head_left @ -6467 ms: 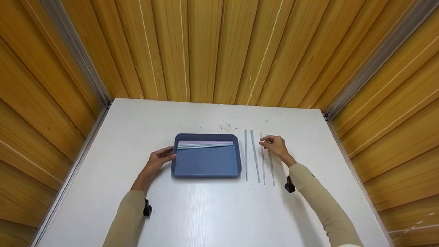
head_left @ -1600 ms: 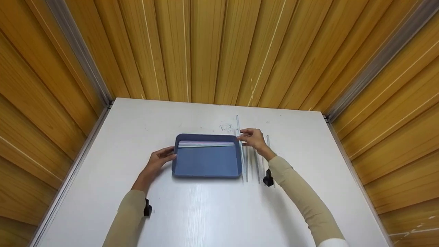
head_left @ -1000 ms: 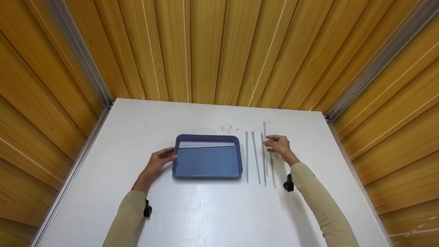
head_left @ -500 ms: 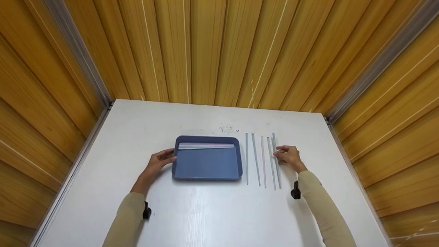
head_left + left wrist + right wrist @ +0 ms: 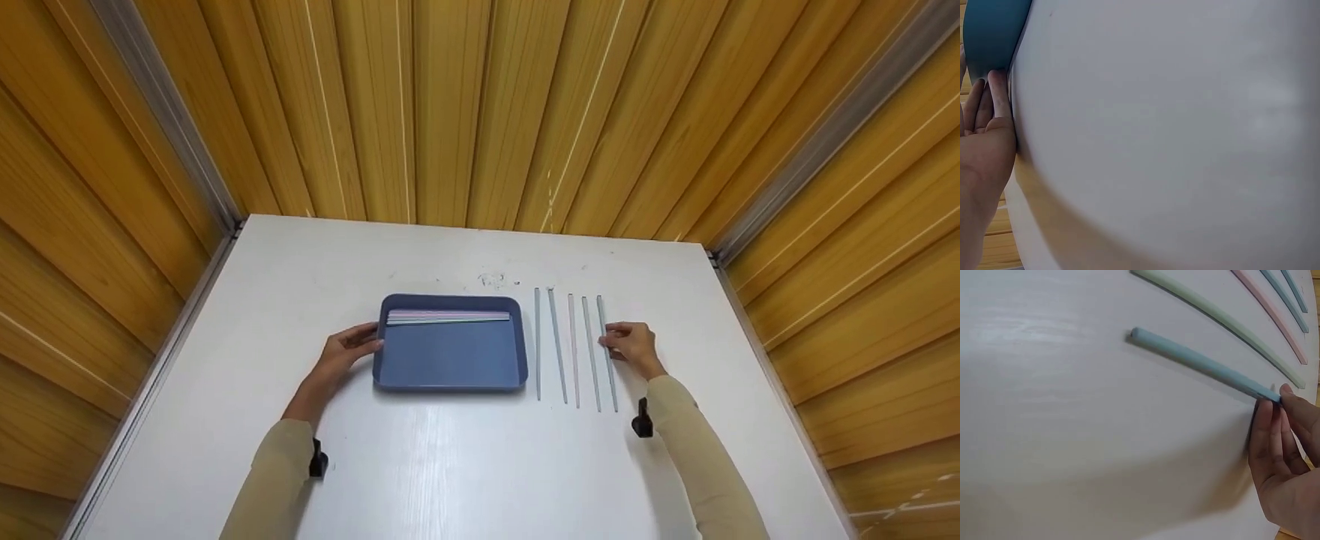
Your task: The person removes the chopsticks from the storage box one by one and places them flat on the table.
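Observation:
My right hand (image 5: pixel 634 346) pinches a pale blue straw (image 5: pixel 1202 363) between thumb and fingers near its far part. That straw lies along the white table, at the right end of a row of straws. Beside it in the row are a pale green straw (image 5: pixel 1213 316), a pink straw (image 5: pixel 1272 312) and two more blue ones. With the thumb at the rim and fingers against the outer wall, my left hand (image 5: pixel 345 352) holds the left side of a blue tray (image 5: pixel 450 360). Several pastel straws (image 5: pixel 450 317) lie together along the tray's far side.
The white table (image 5: pixel 420 465) meets wood-patterned walls (image 5: pixel 480 112) at its back and sides. Small dark marks (image 5: pixel 493 280) show on the tabletop behind the tray. A black wrist camera (image 5: pixel 642 420) sits at the right sleeve, another at the left.
My right hand has carried the blue straw from the tray's right edge over the row to its right end, lowering it beside the green straw. The left hand has stayed at the tray.

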Demonstrator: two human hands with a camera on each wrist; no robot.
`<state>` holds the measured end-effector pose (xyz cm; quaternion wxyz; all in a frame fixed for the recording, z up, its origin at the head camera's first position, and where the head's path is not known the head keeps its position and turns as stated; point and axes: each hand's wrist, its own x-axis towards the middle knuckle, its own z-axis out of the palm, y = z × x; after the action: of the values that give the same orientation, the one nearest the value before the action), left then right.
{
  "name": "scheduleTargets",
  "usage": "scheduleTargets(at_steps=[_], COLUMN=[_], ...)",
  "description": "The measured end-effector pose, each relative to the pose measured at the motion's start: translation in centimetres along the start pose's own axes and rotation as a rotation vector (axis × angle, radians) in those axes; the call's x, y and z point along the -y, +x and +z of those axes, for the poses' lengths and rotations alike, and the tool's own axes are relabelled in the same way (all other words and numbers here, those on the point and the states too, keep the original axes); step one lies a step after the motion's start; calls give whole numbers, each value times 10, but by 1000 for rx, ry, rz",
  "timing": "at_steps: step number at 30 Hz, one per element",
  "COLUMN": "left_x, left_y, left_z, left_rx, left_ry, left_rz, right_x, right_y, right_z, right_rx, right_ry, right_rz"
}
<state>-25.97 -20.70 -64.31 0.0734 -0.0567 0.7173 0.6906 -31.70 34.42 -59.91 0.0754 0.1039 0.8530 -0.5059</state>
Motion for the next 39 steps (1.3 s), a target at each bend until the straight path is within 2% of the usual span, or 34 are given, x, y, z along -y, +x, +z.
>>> scheduleTargets(at_steps=[8, 13, 19, 23, 28, 31, 35, 39], left_x=[-3, -5, -5, 4, 19, 23, 15, 1], left_y=[1, 5, 11, 7, -1, -7, -10, -8], left_z=[-4, -6, -7, -5, 3, 6, 8, 3], left_rx=[-8, -13, -3, -8, -30, -26, -8, -3], left_ry=[15, 29, -5, 4, -11, -27, -52, -46], left_rz=[-15, -30, -28, -36, -42, -52, -35, -9], right_x=[-3, -3, -5, -17, -35, -38, -28, -16], right_y=[-2, 0, 6, 1, -11, -16, -17, -15], right_z=[7, 13, 17, 21, 24, 22, 16, 13], right_rx=[-61, -123, -115, -89, -97, -105, -128, -113], right_ry=[-10, -46, -3, 4, -33, -51, -74, -92], right_rz=[-16, -51, -39, 8, 26, 38, 24, -6])
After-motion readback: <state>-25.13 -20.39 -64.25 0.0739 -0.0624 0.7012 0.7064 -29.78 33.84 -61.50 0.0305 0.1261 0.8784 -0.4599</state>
